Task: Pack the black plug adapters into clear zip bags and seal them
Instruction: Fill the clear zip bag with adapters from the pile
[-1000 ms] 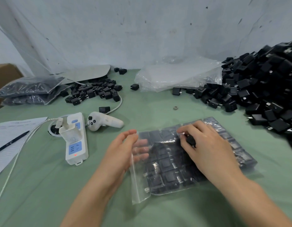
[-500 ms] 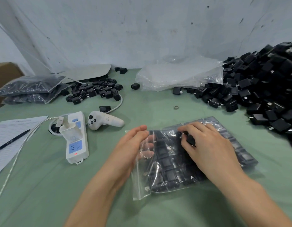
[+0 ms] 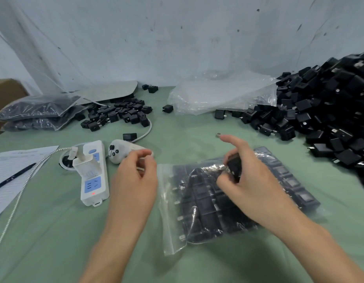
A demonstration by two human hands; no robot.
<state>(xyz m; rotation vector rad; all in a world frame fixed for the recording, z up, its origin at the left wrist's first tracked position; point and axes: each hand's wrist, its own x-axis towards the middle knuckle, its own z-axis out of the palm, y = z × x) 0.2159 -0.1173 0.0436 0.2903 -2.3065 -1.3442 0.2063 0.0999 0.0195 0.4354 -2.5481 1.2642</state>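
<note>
A clear plastic zip bag (image 3: 197, 211) lies flat on the green cloth-covered table (image 3: 54, 231), in front of the person and slightly to the right. It is packed with rows of black adapters, and its zip strip is turned to the left. A single square black plug adapter (image 3: 234, 168) is gripped between the thumb and curled fingers of the right hand (image 3: 256, 184), just above the bag's upper part, while the index finger is stretched out and up. The left hand (image 3: 134, 180) is held just left of the bag and apart from it, its fingers loosely curled towards the thumb; nothing is seen in it.

Half a second earlier the left fingers were at the bag's mouth and the right hand was pressed low on the film; now the left hand is drawn clear and the right is lifted.

A large heap of loose black adapters (image 3: 324, 111) is piled at the right, and a stack of empty clear bags (image 3: 222, 94) lies behind the bag. A smaller scatter of black adapters (image 3: 120, 114) and filled dark bags (image 3: 36, 111) lie at the far left. A white power strip (image 3: 94, 180), a white handheld controller (image 3: 120, 150) and a lined paper sheet (image 3: 13, 160) with a black pen (image 3: 13, 176) lie to the left.
</note>
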